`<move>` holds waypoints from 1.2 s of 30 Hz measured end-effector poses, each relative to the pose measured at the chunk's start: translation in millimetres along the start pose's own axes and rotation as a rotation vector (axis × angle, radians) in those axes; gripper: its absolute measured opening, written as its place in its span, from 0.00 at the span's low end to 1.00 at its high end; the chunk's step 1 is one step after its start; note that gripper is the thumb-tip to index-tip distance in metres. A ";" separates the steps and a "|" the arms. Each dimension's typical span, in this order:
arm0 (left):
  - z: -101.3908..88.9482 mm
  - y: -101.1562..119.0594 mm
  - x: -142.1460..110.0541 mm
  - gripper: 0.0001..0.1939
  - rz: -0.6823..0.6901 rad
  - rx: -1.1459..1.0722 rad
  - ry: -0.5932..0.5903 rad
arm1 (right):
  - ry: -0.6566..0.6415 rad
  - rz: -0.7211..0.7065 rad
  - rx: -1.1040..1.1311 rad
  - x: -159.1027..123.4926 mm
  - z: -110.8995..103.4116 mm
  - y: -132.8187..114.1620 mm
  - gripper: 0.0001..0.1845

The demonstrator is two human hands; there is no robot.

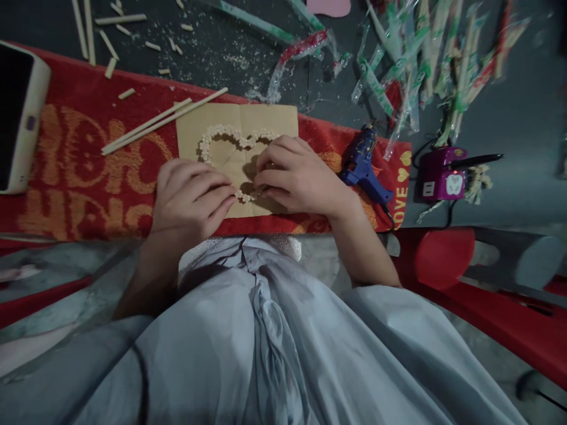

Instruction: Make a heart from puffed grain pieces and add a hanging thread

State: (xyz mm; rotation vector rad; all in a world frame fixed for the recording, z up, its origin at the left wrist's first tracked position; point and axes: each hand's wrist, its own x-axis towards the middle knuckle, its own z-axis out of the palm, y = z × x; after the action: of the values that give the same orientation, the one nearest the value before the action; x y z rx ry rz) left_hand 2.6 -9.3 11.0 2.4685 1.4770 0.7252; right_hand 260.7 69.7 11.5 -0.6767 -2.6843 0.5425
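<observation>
A heart-shaped outline (pixel 218 131) made of small pale pieces lies on a creased sheet of brown paper (pixel 283 118). My left hand (pixel 190 192) is closed at its lower left side, fingertips near the bottom point. Across from it, my right hand (pixel 299 174) has curled fingers gripping the lower right side. Both hands cover parts of the outline, and what sits right under the fingertips is hidden. Two wooden chopsticks (pixel 163 121) lie at the paper's left edge. To the right of my right hand rests a blue glue gun (pixel 364 168).
A red patterned towel (pixel 88 136) lies under the paper. At the left stands a phone (pixel 22 118). Cut stick pieces (pixel 126 93) and crumbs are scattered behind. Wrapped chopsticks and plastic wrappers (pixel 398 65) fill the back right, near a purple power block (pixel 443 173) with a cord.
</observation>
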 end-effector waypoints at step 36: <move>22.9 -27.2 0.3 0.11 0.150 -0.109 0.132 | 0.145 1.042 -0.502 -120.6 -25.7 -6.4 0.26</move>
State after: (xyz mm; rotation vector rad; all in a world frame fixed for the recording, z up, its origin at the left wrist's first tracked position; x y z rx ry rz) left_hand -7.3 6.6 -19.3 2.5103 1.2649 0.9870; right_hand 369.2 10.7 11.5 -2.1664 -2.1399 -0.0059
